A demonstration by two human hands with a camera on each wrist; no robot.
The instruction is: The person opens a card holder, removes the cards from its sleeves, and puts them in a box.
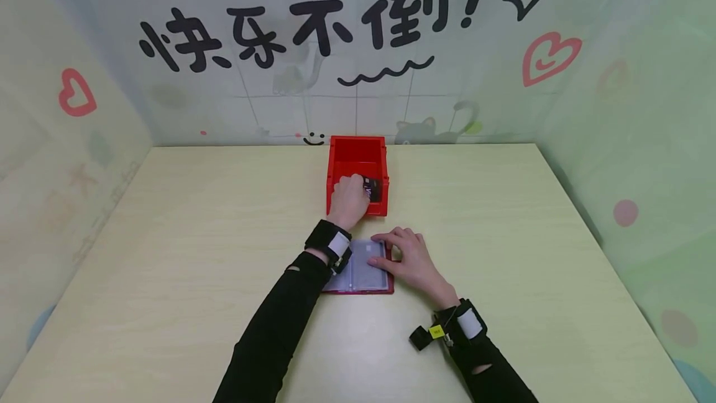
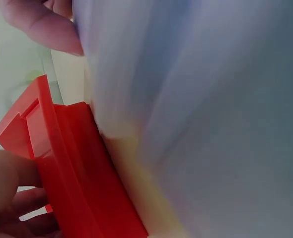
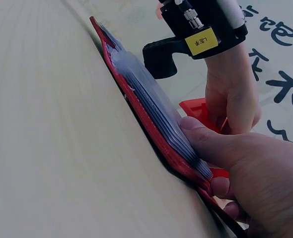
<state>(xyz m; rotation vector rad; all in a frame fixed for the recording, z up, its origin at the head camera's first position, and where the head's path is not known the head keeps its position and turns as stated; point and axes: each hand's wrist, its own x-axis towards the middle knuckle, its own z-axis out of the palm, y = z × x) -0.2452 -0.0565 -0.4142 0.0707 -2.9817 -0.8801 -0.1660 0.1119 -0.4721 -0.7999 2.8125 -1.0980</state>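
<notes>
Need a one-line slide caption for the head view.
Left hand grips a card in the red bin; right hand presses the card holder.

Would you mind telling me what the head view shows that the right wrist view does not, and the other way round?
Only the head view shows the whole red bin standing beyond the card album, the left hand inside it gripping a dark card, and the table all round. Only the right wrist view shows the album's stacked clear sleeves edge-on, with the right hand's thumb pressing them flat. Both show the right hand resting on the open album and the left hand reaching into the bin.
</notes>
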